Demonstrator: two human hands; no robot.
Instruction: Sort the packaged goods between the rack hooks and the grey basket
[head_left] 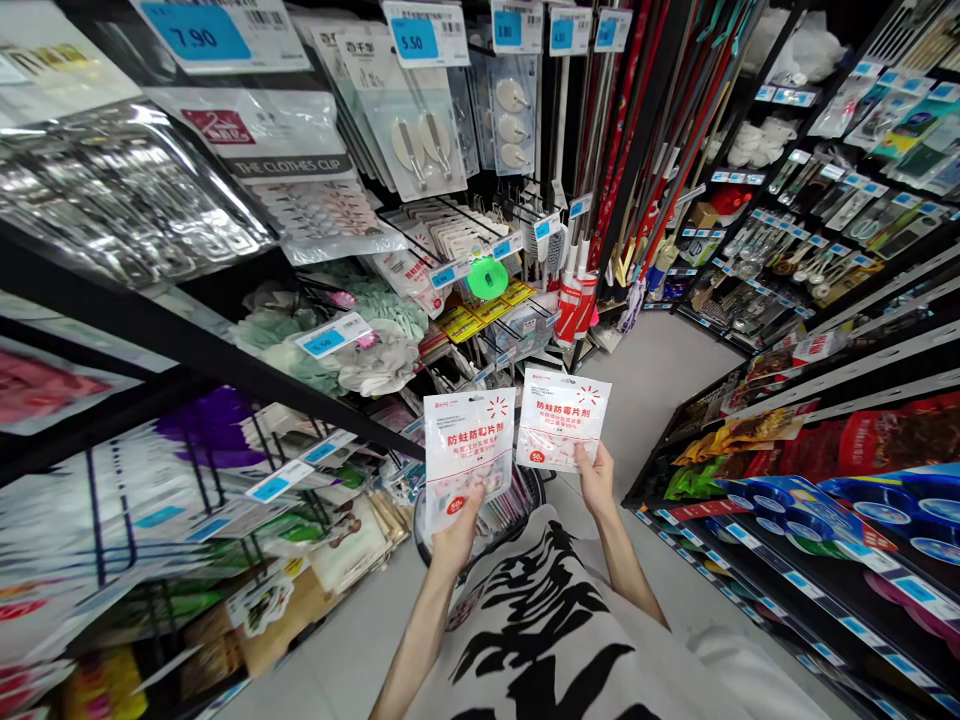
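Observation:
My left hand grips the bottom edge of a white packet with red print and holds it upright in front of me. My right hand pinches the lower edge of a second, smaller white packet with red print beside the first. Both packets face me, side by side, slightly apart. Below them sits a dark wire basket, partly hidden by the packets and my hands.
A shelf rack with hanging packs, clips and blue price tags fills the left. Mop and broom handles stand at the aisle's end. Shelves with utensils and snack bags line the right. The grey floor runs between.

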